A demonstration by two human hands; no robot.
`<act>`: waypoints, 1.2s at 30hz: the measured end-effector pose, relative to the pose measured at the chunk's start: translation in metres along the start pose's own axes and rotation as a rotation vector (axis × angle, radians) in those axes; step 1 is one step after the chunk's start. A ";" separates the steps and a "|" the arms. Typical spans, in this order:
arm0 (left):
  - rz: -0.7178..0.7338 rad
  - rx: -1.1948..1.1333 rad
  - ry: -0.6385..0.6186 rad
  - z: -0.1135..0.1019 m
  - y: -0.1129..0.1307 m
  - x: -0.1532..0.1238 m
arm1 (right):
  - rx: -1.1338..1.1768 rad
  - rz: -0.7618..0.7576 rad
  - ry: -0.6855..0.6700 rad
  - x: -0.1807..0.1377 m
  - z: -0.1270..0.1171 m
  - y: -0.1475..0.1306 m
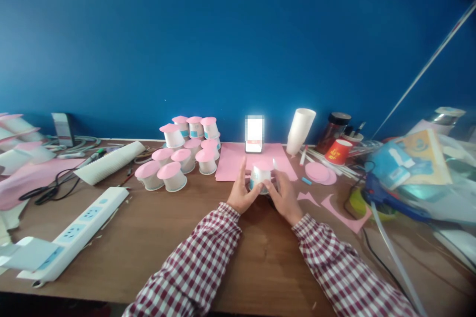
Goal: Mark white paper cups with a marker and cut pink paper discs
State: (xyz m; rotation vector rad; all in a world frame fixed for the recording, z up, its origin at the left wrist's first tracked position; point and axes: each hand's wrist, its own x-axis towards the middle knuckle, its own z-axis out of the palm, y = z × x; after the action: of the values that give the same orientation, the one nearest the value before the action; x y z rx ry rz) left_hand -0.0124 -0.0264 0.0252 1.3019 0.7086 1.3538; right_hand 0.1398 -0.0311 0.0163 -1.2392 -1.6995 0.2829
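Note:
Both my hands hold one small white paper cup [260, 178] upside down over the brown table [156, 237], just in front of a pink paper sheet [232, 161]. My left hand [241, 193] grips its left side with the thumb raised. On the cup's right side my right hand [284, 195] presses, fingers curled round it. The cup bears a pink disc on top. Both sleeves are red-and-white checked.
Several upside-down white cups with pink tops [182, 153] cluster at left centre. A phone [255, 134] stands against the blue wall. A stack of white cups [300, 131], a red cup [338, 151], pink discs [319, 172], a power strip [80, 230], scissors [44, 190] and a glue gun [386, 198] lie around.

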 end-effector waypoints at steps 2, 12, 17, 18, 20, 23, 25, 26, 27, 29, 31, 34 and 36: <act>-0.029 -0.033 0.010 -0.001 -0.003 0.001 | 0.004 -0.007 0.015 0.001 -0.001 0.000; -0.265 -0.439 0.136 -0.002 -0.005 0.011 | 0.046 -0.031 0.008 0.000 -0.003 -0.007; -0.282 -0.505 0.115 -0.002 -0.007 0.011 | 0.054 -0.080 -0.022 -0.001 -0.003 -0.010; -0.285 -0.503 0.111 -0.003 -0.008 0.012 | 0.061 -0.084 -0.033 -0.001 -0.003 -0.010; -0.288 -0.498 0.101 -0.004 -0.010 0.012 | 0.067 -0.091 -0.049 -0.001 -0.003 -0.010; -0.291 -0.500 0.092 -0.005 -0.010 0.013 | 0.058 -0.100 -0.065 -0.001 -0.004 -0.011; -0.294 -0.510 0.088 -0.004 -0.008 0.013 | 0.050 -0.105 -0.076 -0.002 -0.004 -0.012; -0.297 -0.516 0.087 -0.004 -0.006 0.013 | 0.048 -0.109 -0.082 -0.002 -0.004 -0.012; -0.299 -0.519 0.087 -0.003 -0.005 0.013 | 0.048 -0.113 -0.089 -0.002 -0.004 -0.012; -0.305 -0.519 0.092 -0.002 -0.002 0.012 | 0.053 -0.119 -0.094 -0.002 -0.005 -0.013; -0.313 -0.516 0.103 -0.003 -0.001 0.012 | 0.062 -0.116 -0.083 -0.002 -0.005 -0.014; -0.319 -0.525 0.130 -0.005 -0.001 0.013 | 0.092 -0.083 -0.042 -0.002 -0.007 -0.014; -0.320 -0.539 0.148 -0.006 -0.002 0.013 | 0.125 -0.059 -0.004 -0.002 -0.007 -0.014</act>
State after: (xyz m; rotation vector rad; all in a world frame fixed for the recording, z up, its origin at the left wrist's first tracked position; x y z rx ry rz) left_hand -0.0156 -0.0117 0.0261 0.6369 0.5673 1.2674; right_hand 0.1375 -0.0416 0.0280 -1.0957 -1.6919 0.3509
